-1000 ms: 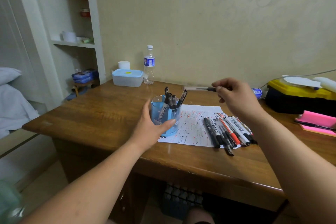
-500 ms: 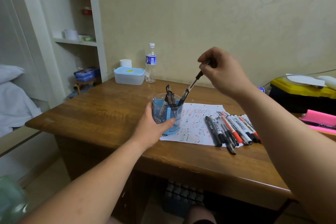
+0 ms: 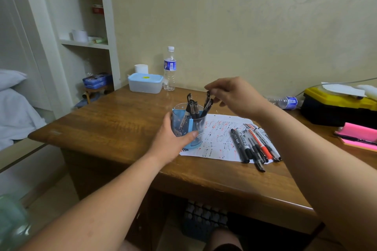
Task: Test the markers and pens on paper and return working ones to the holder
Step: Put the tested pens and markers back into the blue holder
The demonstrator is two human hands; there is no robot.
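Left grip is closed round the holder (image 3: 196, 126): the left hand (image 3: 171, 142) wraps its near side, thumb across the front wall and fingers round the left wall. Holder is a clear cup with blue trim. It stands upright on the worktop (image 3: 114, 124), its base over the left end of the paper (image 3: 216, 140).

Paper lies flat near the front edge of the worktop, covered in short red and black test strokes. On its right part lies a row of markers (image 3: 255, 146), capped, side by side and touching, near ends pointing towards the front edge. One has a red barrel; the rest are black or white. Two of them overhang the near edge of the paper.

Inside the holder stand several dark pens (image 3: 193, 108), leaning left and right against the rim. One pen (image 3: 207, 101) leans to the right with its top end highest.

Right hand (image 3: 236, 96) hangs above and to the right of the holder, fingers curled, fingertips (image 3: 211, 90) at the top of that pen. Whether this grip pinches the pen or only touches it cannot be told.

At the far left of the worktop sit a pale blue box (image 3: 145, 83) and, just beside it, an upright bottle (image 3: 169, 69). At the right end are a yellow and black case (image 3: 336, 108) and a pink pad (image 3: 359, 132).
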